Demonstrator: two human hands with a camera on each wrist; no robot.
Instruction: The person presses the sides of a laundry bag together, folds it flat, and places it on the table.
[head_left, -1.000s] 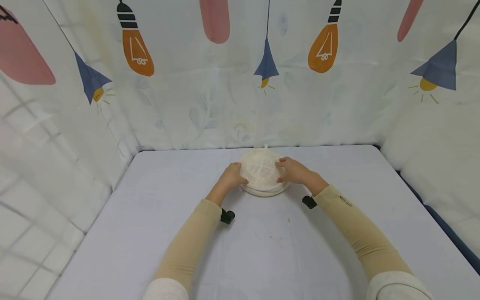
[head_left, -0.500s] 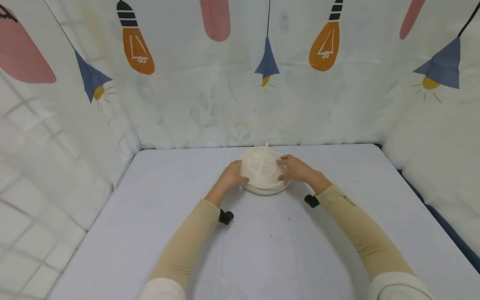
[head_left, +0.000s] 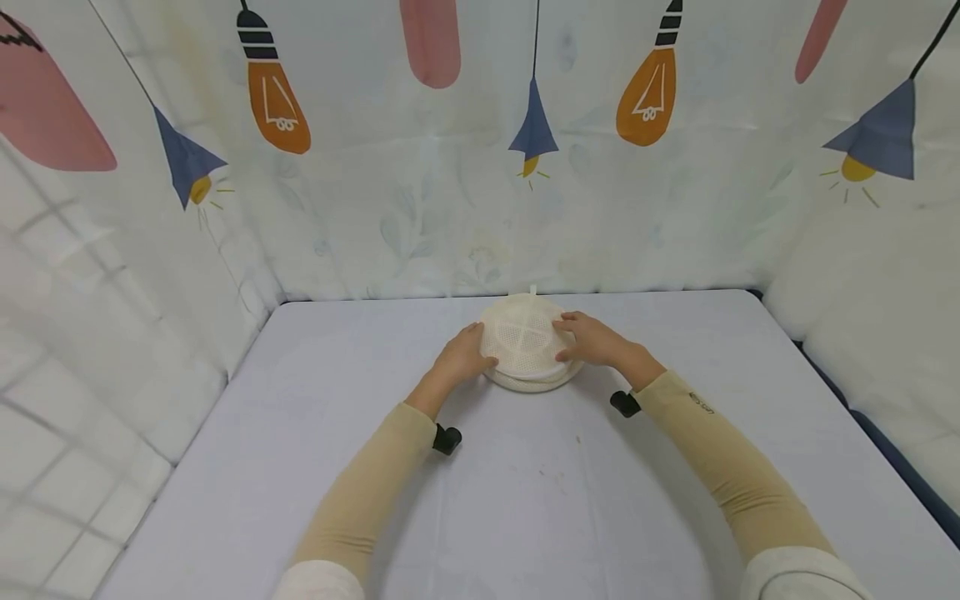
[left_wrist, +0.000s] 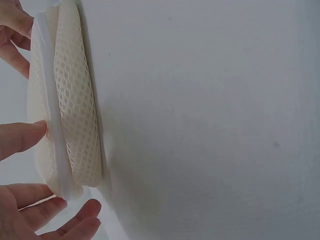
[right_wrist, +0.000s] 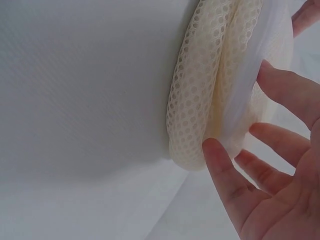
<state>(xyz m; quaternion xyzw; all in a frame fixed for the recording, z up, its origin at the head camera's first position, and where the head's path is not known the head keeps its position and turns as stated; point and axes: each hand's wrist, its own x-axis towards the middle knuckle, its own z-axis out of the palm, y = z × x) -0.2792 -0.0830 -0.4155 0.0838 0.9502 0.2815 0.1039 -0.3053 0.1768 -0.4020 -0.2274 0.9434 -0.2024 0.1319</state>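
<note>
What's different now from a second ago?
Just a bit: the left sleeve and right sleeve eased outward, away from each other. Nothing was let go: the left hand and right hand stayed on the round mesh bag, still near the back edge of the table.

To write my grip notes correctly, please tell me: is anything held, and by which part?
The left hand and right hand hold the cream mesh bundle, by opposite sides.
</note>
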